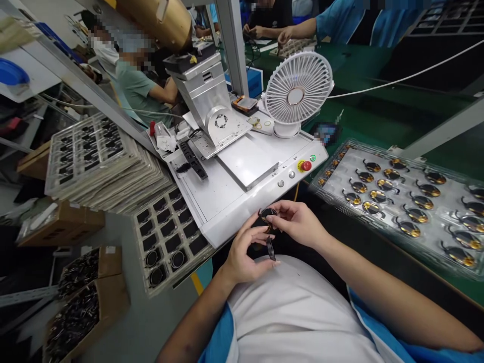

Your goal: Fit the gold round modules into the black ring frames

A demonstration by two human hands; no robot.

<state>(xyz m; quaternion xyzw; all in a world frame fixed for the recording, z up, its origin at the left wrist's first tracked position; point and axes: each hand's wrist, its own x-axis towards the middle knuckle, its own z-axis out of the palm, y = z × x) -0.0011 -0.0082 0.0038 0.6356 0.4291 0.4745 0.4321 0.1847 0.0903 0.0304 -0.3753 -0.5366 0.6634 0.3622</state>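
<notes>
**Both hands pinch small dark round parts in front of the body**

In the head view, the right hand (pixel 297 222) is closed on a small dark round part (pixel 267 214), held between thumb and fingertips. The left hand (pixel 245 254) is curled, its fingertips gripping a dark ring (pixel 270 248) that stands nearly edge-on. The two hands are just beside each other, above the person's white shirt (pixel 291 307), and the ring sits just below the round part.

Directly ahead of the hands stands a white machine (pixel 242 201), its near edge close to the right hand's fingers. It carries a red stop button (pixel 306 165), and a white desk fan (pixel 298 88) stands behind that button. Right of the right hand lies a clear plastic tray (pixel 393 212), holding rows of round gold-and-black parts with curved tails.

Left of the left hand lies a black-celled tray (pixel 168 237) with dark rings in a few of its nearest cells. Farther left sits a tall stack of trays (pixel 102 161), and cardboard boxes (pixel 109 302) of small dark pieces are below that. Well beyond the machine, a person in a green shirt (pixel 141 85) sits, and a co-worker's blue sleeve (pixel 340 20) reaches over a green worktop (pixel 378 101).
</notes>
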